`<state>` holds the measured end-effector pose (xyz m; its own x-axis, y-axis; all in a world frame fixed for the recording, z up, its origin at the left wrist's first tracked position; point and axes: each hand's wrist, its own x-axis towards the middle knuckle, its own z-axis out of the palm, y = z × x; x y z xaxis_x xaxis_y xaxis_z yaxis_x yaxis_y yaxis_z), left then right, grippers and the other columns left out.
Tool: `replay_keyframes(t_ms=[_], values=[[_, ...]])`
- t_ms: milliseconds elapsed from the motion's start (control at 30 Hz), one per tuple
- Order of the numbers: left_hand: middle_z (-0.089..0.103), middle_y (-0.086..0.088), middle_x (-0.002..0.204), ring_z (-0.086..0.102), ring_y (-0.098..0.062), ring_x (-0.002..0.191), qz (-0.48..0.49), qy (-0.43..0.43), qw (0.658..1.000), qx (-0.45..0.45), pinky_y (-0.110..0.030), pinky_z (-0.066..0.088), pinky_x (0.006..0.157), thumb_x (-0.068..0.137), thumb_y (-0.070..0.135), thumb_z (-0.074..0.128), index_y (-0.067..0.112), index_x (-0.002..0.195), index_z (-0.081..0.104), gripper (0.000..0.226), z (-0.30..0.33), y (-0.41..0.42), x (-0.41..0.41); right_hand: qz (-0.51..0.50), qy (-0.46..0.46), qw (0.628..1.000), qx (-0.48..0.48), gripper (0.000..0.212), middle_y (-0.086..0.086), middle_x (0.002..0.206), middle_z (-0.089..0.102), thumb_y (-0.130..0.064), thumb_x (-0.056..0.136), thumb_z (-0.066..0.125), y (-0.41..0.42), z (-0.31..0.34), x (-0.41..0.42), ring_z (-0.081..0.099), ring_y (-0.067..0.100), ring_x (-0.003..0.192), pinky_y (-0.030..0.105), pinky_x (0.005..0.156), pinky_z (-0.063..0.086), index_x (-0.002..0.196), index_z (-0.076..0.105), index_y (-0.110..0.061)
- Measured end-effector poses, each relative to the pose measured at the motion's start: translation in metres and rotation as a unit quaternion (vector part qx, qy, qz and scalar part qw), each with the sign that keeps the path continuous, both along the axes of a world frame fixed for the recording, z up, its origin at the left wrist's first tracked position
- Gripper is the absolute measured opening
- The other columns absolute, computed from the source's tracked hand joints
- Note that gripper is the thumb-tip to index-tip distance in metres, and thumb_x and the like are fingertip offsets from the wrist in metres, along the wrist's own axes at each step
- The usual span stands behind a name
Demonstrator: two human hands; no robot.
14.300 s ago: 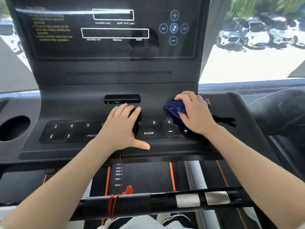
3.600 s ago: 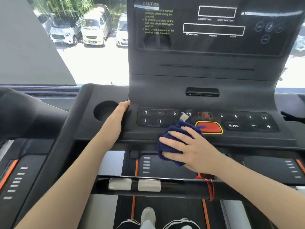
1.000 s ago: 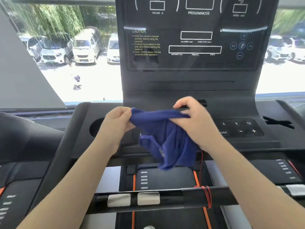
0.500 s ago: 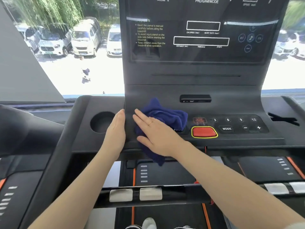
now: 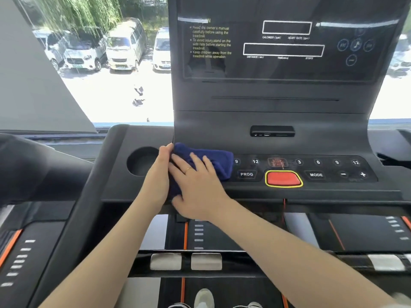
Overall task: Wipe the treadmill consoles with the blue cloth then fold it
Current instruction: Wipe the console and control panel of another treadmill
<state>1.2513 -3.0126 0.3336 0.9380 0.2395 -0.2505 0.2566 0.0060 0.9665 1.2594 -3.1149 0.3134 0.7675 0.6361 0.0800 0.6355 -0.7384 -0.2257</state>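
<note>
- The soft, dark blue cloth (image 5: 208, 161) lies bunched flat on the left end of the button panel, covering its leftmost keys.
- The matte black plastic treadmill console (image 5: 273, 121) stands before me, its screen dark.

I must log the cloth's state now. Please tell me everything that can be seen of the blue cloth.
The blue cloth is dark blue and looks like soft, fuzzy terry. It lies bunched, with rounded folds, on the left part of the console's button panel, hiding the buttons left of the 9 and PROG keys. The right hand presses flat on it with straight fingers; the left hand touches its left edge.
</note>
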Motion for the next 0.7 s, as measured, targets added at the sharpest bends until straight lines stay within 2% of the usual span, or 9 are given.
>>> replay_keyframes(t_ms=[67,167,233,267,333,433,500,633,700], values=[[0.066,0.03,0.067,0.058,0.018,0.063,0.005,-0.01,1.0,0.004,-0.002,0.042,0.052,0.097,0.044,0.029,0.038,0.085,0.057,0.031,-0.007,-0.001,-0.008,-0.008,-0.027,1.0,-0.008,0.066,-0.004,0.156,0.021,-0.047,0.084,0.051,-0.004,-0.002,0.003,0.015,0.032,0.143,0.053,0.114,0.004,0.144,0.031,-0.027],[0.063,0.016,0.115,0.058,0.005,0.102,0.008,-0.001,1.0,-0.011,-0.015,0.043,0.08,0.085,0.059,0.038,0.036,0.108,0.06,0.039,-0.009,0.001,-0.003,-0.034,-0.021,0.999,-0.004,0.057,-0.007,0.156,0.021,-0.044,0.088,0.048,-0.022,0.001,0.019,0.018,0.024,0.143,0.046,0.113,0.011,0.142,0.035,-0.029],[0.043,0.013,0.142,0.038,-0.003,0.13,0.006,-0.011,0.999,0.04,-0.025,0.029,0.107,0.091,0.054,0.033,0.034,0.132,0.047,0.047,-0.011,-0.001,-0.005,-0.058,0.01,0.998,0.003,0.055,-0.009,0.155,0.022,-0.035,0.087,0.048,-0.037,0.003,0.033,0.019,0.021,0.142,0.041,0.114,0.014,0.141,0.037,-0.031],[0.034,0.014,0.146,0.029,-0.003,0.136,0.009,-0.021,0.997,0.075,-0.025,0.02,0.112,0.097,0.047,0.028,0.032,0.138,0.041,0.046,-0.01,-0.003,-0.007,-0.061,0.029,0.998,0.007,0.055,-0.009,0.155,0.023,-0.032,0.086,0.047,-0.045,0.005,0.038,0.02,0.02,0.142,0.04,0.115,0.016,0.14,0.039,-0.031],[0.026,0.015,0.15,0.02,-0.001,0.138,0.002,-0.025,0.99,0.141,-0.02,0.012,0.11,0.1,0.04,0.025,0.029,0.143,0.034,0.046,-0.006,-0.008,-0.011,-0.056,0.054,0.997,0.025,0.056,-0.006,0.153,0.028,-0.026,0.083,0.046,-0.067,0.01,0.047,0.024,0.021,0.141,0.041,0.114,0.021,0.138,0.044,-0.029],[0.019,0.011,0.154,0.014,-0.003,0.141,-0.022,-0.025,0.975,0.218,-0.018,0.009,0.105,0.099,0.038,0.029,0.023,0.145,0.028,0.048,-0.005,-0.012,-0.011,-0.082,0.07,0.993,0.043,0.056,-0.006,0.15,0.034,-0.01,0.081,0.051,-0.109,0.012,0.058,0.029,0.017,0.139,0.031,0.112,0.024,0.134,0.05,-0.028],[0.014,0.006,0.156,0.009,-0.007,0.143,-0.02,-0.025,0.96,0.279,-0.021,0.008,0.108,0.099,0.036,0.032,0.018,0.146,0.028,0.051,-0.007,-0.016,-0.01,-0.107,0.065,0.99,0.07,0.057,-0.007,0.146,0.041,-0.001,0.078,0.051,-0.138,0.012,0.061,0.033,0.015,0.137,0.027,0.11,0.026,0.129,0.056,-0.026],[0.009,-0.004,0.157,-0.002,-0.016,0.145,-0.002,-0.067,0.912,0.406,-0.029,0.005,0.114,0.098,0.031,0.038,0.011,0.143,0.031,0.05,-0.017,-0.03,-0.01,-0.239,0.025,0.962,0.132,0.055,-0.009,0.137,0.051,0.007,0.076,0.049,-0.193,0.012,0.059,0.043,0.013,0.13,0.017,0.1,0.028,0.118,0.065,-0.025],[0.01,-0.005,0.157,-0.004,-0.016,0.145,-0.005,-0.086,0.897,0.433,-0.028,0.003,0.113,0.098,0.031,0.039,0.01,0.143,0.032,0.05,-0.019,-0.039,-0.01,-0.296,0.011,0.947,0.128,0.053,-0.009,0.136,0.053,0.003,0.076,0.049,-0.208,0.013,0.057,0.047,0.016,0.126,0.02,0.095,0.032,0.117,0.066,-0.025]])
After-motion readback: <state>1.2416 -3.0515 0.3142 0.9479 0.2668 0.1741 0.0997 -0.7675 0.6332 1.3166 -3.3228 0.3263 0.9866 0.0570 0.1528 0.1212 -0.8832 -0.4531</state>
